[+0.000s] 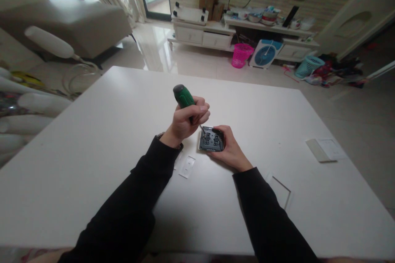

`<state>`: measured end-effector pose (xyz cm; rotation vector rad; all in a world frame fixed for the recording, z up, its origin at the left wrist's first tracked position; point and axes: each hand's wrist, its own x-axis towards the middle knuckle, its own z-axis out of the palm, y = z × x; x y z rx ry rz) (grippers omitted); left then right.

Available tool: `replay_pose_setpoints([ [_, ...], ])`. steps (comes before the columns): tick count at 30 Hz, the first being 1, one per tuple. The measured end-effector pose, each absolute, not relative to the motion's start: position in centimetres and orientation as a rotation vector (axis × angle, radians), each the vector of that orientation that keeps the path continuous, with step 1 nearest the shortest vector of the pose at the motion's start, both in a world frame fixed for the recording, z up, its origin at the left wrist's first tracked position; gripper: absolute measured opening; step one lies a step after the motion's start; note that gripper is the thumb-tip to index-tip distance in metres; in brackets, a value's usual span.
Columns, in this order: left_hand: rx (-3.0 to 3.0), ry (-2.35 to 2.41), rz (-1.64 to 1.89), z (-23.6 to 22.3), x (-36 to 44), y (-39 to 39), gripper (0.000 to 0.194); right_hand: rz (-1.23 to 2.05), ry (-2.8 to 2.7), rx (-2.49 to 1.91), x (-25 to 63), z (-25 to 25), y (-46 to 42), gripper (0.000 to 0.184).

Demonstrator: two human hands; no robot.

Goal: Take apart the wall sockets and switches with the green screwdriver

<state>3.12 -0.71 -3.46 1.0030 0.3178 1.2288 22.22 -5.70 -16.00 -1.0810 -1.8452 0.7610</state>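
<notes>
two hands (184,120) (231,150), one screwdriver (184,97), one black device (211,139), one pink basket (241,55), one fan (264,55)

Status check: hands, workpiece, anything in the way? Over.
Left hand gripping green screwdriver. Right hand holding black panel by its right side. Screwdriver tip at panel's left part. No obstruction seen; white plate lying nearby.

The screwdriver handle (185,97) looks like green and grey plastic, its shaft (202,130) like bare metal. The square panel (212,139) appears to be dark moulded plastic (a faint gloss catches its raised parts). The counter (92,144) is smooth and white with a soft sheen, the sleeves (123,201) matt black cloth, the floor (148,49) glossy as polished tile.
</notes>
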Motion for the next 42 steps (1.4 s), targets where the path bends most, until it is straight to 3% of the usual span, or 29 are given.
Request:
replay_pose_setpoints([
  [42, 0.982, 0.349, 1.142, -4.7, 3.7, -0.6, 0.054, 0.751, -1.88, -1.079, 22.3, -15.6, -5.7, 0.08],
])
